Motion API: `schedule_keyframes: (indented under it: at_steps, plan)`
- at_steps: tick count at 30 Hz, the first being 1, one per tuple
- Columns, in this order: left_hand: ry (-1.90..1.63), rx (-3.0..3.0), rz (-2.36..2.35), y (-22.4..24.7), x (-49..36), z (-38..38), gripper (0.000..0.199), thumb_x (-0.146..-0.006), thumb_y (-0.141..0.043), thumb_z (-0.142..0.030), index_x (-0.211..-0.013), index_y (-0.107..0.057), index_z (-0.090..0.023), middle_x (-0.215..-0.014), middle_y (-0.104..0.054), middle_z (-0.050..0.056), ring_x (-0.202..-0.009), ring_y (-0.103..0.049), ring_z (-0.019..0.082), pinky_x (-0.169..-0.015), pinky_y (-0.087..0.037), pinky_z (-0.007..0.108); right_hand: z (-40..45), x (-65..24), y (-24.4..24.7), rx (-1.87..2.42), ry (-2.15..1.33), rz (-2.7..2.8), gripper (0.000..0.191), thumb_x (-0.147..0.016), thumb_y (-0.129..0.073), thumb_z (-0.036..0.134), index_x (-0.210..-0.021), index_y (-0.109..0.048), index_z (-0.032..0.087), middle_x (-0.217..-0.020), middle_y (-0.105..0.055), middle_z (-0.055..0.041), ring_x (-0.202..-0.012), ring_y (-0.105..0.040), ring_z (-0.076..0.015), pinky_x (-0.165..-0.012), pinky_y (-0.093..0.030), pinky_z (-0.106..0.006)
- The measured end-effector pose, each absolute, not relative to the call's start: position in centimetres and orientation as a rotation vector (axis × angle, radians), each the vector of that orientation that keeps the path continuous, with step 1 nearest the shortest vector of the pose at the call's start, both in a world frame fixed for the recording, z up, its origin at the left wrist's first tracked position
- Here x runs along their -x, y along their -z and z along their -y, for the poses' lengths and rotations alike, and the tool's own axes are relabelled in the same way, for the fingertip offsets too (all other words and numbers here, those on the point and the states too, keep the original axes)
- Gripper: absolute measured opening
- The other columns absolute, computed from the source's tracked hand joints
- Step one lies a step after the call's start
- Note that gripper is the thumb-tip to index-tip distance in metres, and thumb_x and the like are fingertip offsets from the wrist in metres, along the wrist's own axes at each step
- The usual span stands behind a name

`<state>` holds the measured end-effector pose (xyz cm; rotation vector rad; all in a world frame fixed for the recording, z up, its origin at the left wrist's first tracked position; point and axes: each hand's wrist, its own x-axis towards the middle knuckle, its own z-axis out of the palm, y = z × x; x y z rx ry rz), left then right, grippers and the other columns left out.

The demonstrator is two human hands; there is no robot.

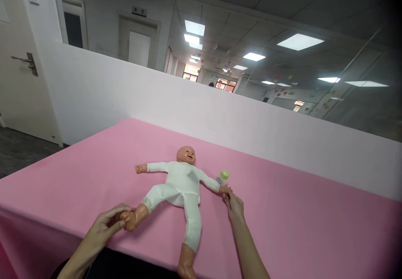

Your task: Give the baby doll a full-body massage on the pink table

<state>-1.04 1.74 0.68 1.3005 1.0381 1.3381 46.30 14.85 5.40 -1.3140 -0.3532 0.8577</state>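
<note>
A baby doll point(184, 180) with a white cloth body lies face up on the pink-covered table point(282, 212), its arms and legs spread. At the near left, my left hand point(105, 226) is closed round the doll's foot, thumb on one side and fingers on the other. My right hand point(234, 203) pinches the doll's hand on the right side. Just beyond that hand stands a small clear bottle point(222, 178) with a green lid and a printed label. The doll's other foot reaches the table's front edge.
A white low wall point(201, 107) runs along the table's far side, with glass above it. To the left is a door point(28, 74) with a metal handle. The table's front edge lies close to my body.
</note>
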Motion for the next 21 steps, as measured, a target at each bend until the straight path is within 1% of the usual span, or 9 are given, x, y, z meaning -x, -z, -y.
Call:
schedule_keyframes:
  at_steps: [2, 5, 8, 11, 14, 16, 19, 21]
  plan:
    - [-1.388, -1.239, -1.062, -1.1, 0.3, -2.3, 0.042, -0.078, -0.081, -0.051, -0.103, -0.079, -0.018, -0.104, -0.076, 0.011, -0.101, -0.069, 0.030, -0.089, -0.056, 0.033, -14.9, -45.8, -5.6, 1.264, -0.862, 0.348, 0.034, -0.051, -0.095, 0.029, -0.071, -0.073, 0.014, -0.066, -0.073, -0.0022, -0.057, -0.065, -0.0137, -0.056, -0.060, -0.024]
    - [-1.450, -1.171, -1.051, -3.0, -1.8, -4.0, 0.047, -0.078, -0.081, -0.053, -0.109, -0.078, -0.018, -0.113, -0.076, 0.012, -0.108, -0.069, 0.032, -0.094, -0.056, 0.036, -15.5, -43.9, -8.0, 1.234, -0.859, 0.522, 0.037, -0.054, -0.095, 0.038, -0.072, -0.073, 0.014, -0.064, -0.070, -0.0013, -0.060, -0.064, -0.0138, -0.061, -0.060, -0.025]
    - [-1.438, -1.210, -0.956, -5.3, -4.3, -6.0, 0.045, -0.080, -0.080, -0.051, -0.110, -0.078, -0.017, -0.114, -0.076, 0.014, -0.108, -0.069, 0.031, -0.094, -0.056, 0.037, -16.3, -40.9, -11.1, 1.259, -0.798, 0.829, 0.041, -0.060, -0.091, 0.050, -0.069, -0.073, 0.014, -0.058, -0.065, -0.0001, -0.060, -0.062, -0.0150, -0.061, -0.057, -0.026]
    - [-1.377, -1.271, -0.854, -6.6, -6.6, -7.9, 0.043, -0.083, -0.078, -0.049, -0.111, -0.078, -0.016, -0.113, -0.076, 0.014, -0.103, -0.070, 0.030, -0.090, -0.056, 0.037, -17.2, -37.5, -13.2, 1.318, -0.684, 1.165, 0.046, -0.069, -0.081, 0.059, -0.062, -0.069, 0.015, -0.057, -0.065, -0.0026, -0.060, -0.062, -0.0177, -0.058, -0.052, -0.027]
    - [-1.328, -1.325, -0.796, -6.4, -8.6, -9.6, 0.044, -0.083, -0.078, -0.047, -0.112, -0.077, -0.015, -0.113, -0.076, 0.014, -0.102, -0.071, 0.029, -0.088, -0.056, 0.037, -18.1, -34.7, -13.5, 1.353, -0.595, 1.428, 0.049, -0.077, -0.072, 0.059, -0.055, -0.063, 0.016, -0.053, -0.062, -0.0028, -0.057, -0.059, -0.0175, -0.053, -0.043, -0.026]
    - [-1.312, -1.344, -0.763, -5.9, -9.7, -10.6, 0.044, -0.082, -0.078, -0.046, -0.113, -0.077, -0.014, -0.112, -0.077, 0.014, -0.101, -0.070, 0.029, -0.088, -0.056, 0.037, -18.4, -33.5, -13.0, 1.371, -0.563, 1.537, 0.049, -0.080, -0.067, 0.058, -0.054, -0.061, 0.017, -0.050, -0.060, -0.0023, -0.055, -0.058, -0.0172, -0.052, -0.039, -0.026]
    - [-1.288, -1.361, -0.722, -5.2, -10.6, -11.4, 0.043, -0.082, -0.078, -0.046, -0.111, -0.077, -0.014, -0.108, -0.077, 0.013, -0.096, -0.071, 0.028, -0.084, -0.056, 0.035, -18.7, -32.9, -12.4, 1.391, -0.544, 1.591, 0.049, -0.080, -0.066, 0.057, -0.052, -0.060, 0.017, -0.048, -0.058, -0.0015, -0.053, -0.056, -0.0166, -0.051, -0.038, -0.026]
    - [-1.291, -1.365, -0.726, -5.2, -10.5, -11.3, 0.043, -0.082, -0.077, -0.047, -0.111, -0.077, -0.014, -0.108, -0.077, 0.013, -0.095, -0.071, 0.027, -0.084, -0.056, 0.035, -18.7, -33.4, -12.6, 1.380, -0.562, 1.551, 0.049, -0.078, -0.068, 0.058, -0.053, -0.060, 0.017, -0.050, -0.060, -0.0016, -0.053, -0.057, -0.0168, -0.052, -0.039, -0.026]
